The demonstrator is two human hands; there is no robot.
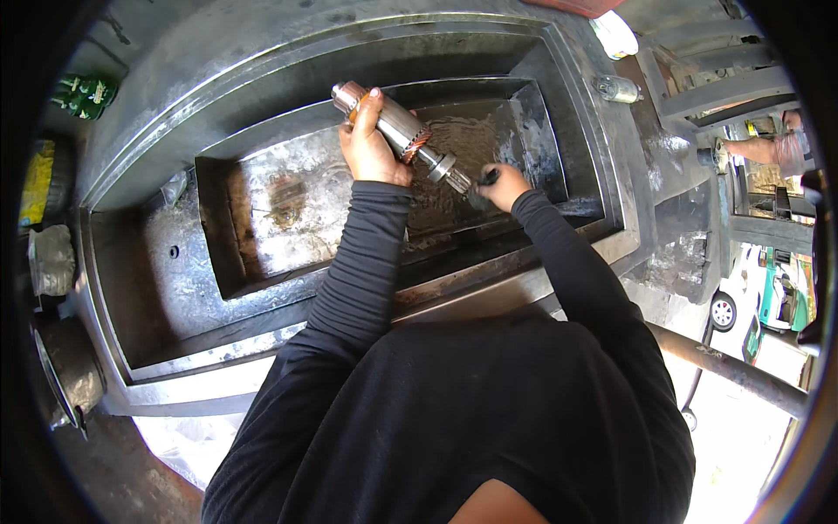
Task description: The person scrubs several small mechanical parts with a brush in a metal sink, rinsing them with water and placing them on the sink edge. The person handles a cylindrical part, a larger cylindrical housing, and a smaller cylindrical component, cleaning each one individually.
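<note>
My left hand [371, 153] is closed around the middle of a motor armature [400, 127], holding it tilted above a metal tray. Its copper-coloured commutator end points up and left; its shaft, with a collar and a toothed pinion [457, 181], slants down toward my right hand. My right hand [509, 189] has its fingers closed on a small dark brush [491, 176], close to the pinion. The brush's lower end is blurred, so contact with the teeth is unclear. Murky brown liquid [463, 131] lies in the right part of the inner tray [209, 231].
The tray sits inside a larger metal basin [109, 306]. Along the left stand green bottles [85, 94], a plastic bag [52, 260] and a round metal vessel [77, 367]. A clear jar [618, 88] and a white container [614, 35] are at upper right. Another person's arm [752, 149] shows far right.
</note>
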